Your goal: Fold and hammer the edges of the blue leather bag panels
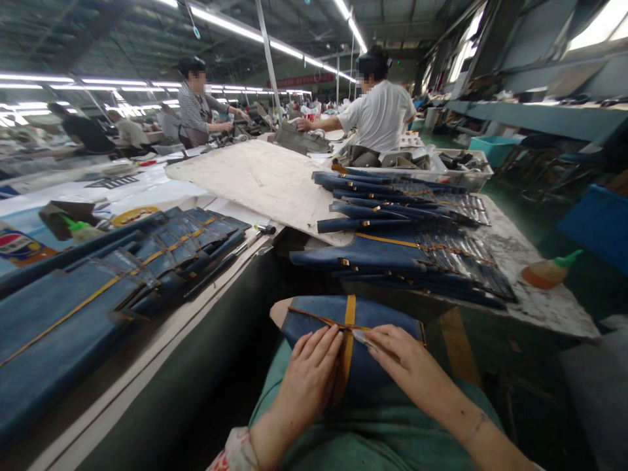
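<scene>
A blue piece [314,307] with a mustard strip [350,313] across it and a thin brown edge lies on my lap, over green cloth. My left hand [314,366] rests on it, fingers together, the fingertips pressing at the brown edge beside the strip; nothing shows in its grip. My right hand [402,353] is closed around a small pale tool [360,336], whose tip meets the brown edge just right of the strip. The tool's exact kind is unclear.
Stacked blue pieces [392,254] lie on the table ahead, more [98,294] at the left. A green-capped glue bottle [544,271] lies right. A white board [255,180] extends forward. Two people [383,114] work beyond; a crate [475,171] stands behind the stacks.
</scene>
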`<state>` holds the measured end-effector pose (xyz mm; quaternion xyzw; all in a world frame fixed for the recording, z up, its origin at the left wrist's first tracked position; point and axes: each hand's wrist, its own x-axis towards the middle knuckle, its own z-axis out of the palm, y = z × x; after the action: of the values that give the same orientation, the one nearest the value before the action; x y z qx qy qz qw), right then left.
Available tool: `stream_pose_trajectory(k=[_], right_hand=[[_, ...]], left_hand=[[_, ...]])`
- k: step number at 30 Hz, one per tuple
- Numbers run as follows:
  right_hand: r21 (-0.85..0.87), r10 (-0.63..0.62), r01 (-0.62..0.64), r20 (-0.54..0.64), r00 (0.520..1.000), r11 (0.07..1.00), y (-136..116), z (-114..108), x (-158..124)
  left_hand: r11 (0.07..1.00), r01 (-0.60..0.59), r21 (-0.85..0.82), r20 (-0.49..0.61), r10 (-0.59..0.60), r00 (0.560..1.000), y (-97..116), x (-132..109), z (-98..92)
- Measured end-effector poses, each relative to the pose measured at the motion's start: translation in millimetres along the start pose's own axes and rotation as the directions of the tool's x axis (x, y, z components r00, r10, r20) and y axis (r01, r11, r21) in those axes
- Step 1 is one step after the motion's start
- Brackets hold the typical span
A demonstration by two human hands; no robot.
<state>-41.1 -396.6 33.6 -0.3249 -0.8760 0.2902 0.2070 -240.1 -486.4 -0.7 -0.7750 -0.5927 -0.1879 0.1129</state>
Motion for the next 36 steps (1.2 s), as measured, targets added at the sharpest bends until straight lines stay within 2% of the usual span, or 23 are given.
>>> stream_pose_trajectory(k=[3, 6, 9, 12, 17, 21, 30, 36], right_hand=[[0.087, 0.015, -0.02, 0.055, 0.998, 0.996, 0, -4, 6], [0.064, -0.01, 0.005, 0.081, 0.997, 0.998, -2, -7, 10], [-0.038, -0.032, 0.037, 0.114, 0.993, 0.999, -7, -11, 12], [-0.114, -0.052, 0.066, 0.121, 0.991, 0.991, -9, -11, 11], [-0.204, -0.109, 0.106, 0.0, 0.994, 0.973, -4, 2, 7], [-0.296, -0.12, 0.096, -0.066, 0.991, 0.951, -4, 12, 5], [-0.454, -0.096, 0.046, -0.088, 0.992, 0.89, -7, 21, 14], [-0.521, -0.159, 0.09, -0.088, 0.983, 0.849, 6, 19, 15]], left_hand=[[0.985, 0.137, -0.104, 0.035, -0.134, 0.99, 5, 13, -3.8], [0.963, 0.22, -0.156, 0.114, -0.203, 0.972, 10, 29, -9.4], [0.967, 0.195, -0.165, 0.172, -0.166, 0.971, 11, 36, -12.8], [0.978, 0.131, -0.163, 0.148, -0.108, 0.983, 9, 34, -12.6], [0.989, 0.029, -0.147, 0.086, -0.017, 0.996, 6, 28, -9.4], [0.986, 0.046, -0.16, 0.105, -0.029, 0.994, 5, 30, -7.9], [0.988, 0.042, -0.146, 0.169, -0.017, 0.985, 5, 37, -13.1], [0.988, 0.095, -0.123, 0.196, -0.07, 0.978, 3, 30, -17.1]])
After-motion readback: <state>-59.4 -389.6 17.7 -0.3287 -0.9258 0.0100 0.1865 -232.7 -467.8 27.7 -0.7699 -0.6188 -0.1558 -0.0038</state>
